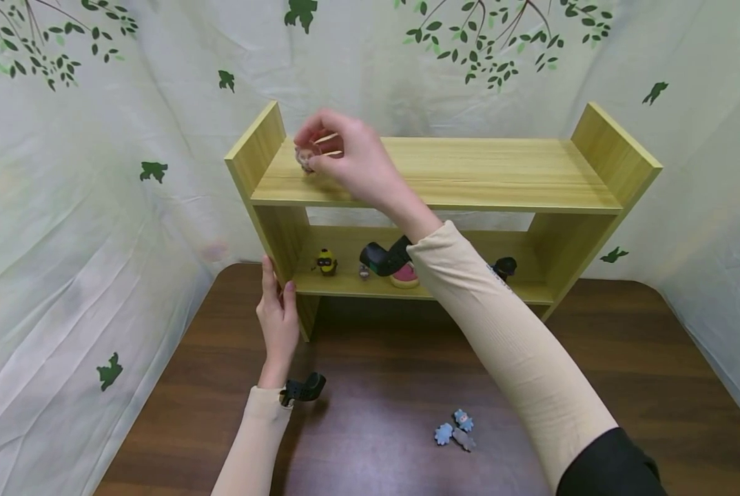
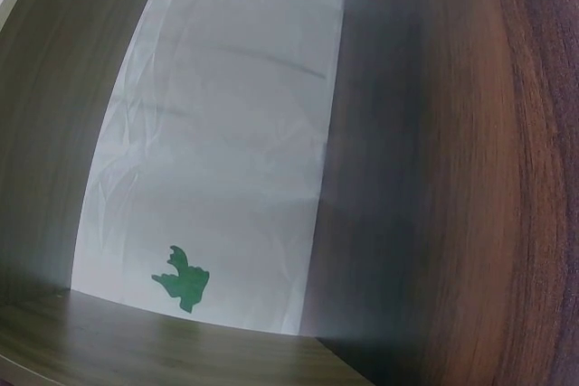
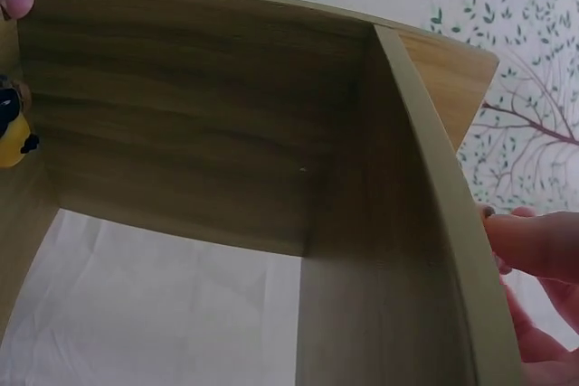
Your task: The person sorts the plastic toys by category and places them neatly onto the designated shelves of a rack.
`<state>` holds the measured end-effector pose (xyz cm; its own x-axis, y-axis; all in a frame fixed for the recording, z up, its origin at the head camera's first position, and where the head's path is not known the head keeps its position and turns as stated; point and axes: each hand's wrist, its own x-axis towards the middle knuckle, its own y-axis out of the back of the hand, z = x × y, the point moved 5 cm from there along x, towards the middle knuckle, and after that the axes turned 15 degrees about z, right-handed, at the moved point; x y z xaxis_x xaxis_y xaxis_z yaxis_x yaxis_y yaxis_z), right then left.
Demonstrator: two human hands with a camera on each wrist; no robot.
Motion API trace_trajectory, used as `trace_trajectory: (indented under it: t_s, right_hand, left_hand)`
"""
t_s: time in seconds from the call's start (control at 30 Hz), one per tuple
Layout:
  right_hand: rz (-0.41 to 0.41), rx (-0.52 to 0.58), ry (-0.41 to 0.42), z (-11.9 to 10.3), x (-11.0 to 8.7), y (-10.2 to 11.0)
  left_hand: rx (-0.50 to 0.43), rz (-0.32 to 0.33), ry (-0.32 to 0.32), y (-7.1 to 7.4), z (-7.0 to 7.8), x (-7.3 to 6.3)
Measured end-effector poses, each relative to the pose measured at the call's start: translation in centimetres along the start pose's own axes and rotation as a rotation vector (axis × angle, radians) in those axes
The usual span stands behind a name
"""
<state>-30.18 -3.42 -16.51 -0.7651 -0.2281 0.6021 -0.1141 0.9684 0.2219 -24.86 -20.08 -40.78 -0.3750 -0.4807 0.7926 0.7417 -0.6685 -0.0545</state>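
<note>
My right hand [image 1: 360, 158] pinches a small pale figurine [image 1: 304, 158] between thumb and fingertips at the left end of the top board of a wooden shelf [image 1: 469, 169]. The fingers partly cover the figurine. Lower down, my left hand [image 1: 278, 320] holds the front edge of the shelf's left side panel [image 3: 199, 61], fingers along its outer face and thumb at the edge. That hand is out of sight in the left wrist view, which shows the space under the shelf.
On the middle board stand a yellow figure [image 1: 326, 262], a tiny grey figure [image 1: 364, 271], a pink round piece [image 1: 405, 276] and a dark figure [image 1: 504, 267]. Several small blue and grey pieces [image 1: 444, 434] lie on the brown table [image 1: 370, 386]. A leaf-printed curtain [image 1: 178, 89] hangs behind.
</note>
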Motion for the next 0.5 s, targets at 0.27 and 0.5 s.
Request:
trace_trajectory:
  t_s: [0.27,0.5]
  right_hand:
    - [-0.042,-0.09,-0.008,0.39,0.07,-0.12]
    - [-0.056,-0.12,-0.029,0.62,0.18,-0.12]
  left_hand:
    - [-0.01,-0.012,0.003,0.03,-0.04,-0.08]
    - [0.005,-0.005,-0.004,0.01,0.1,-0.02]
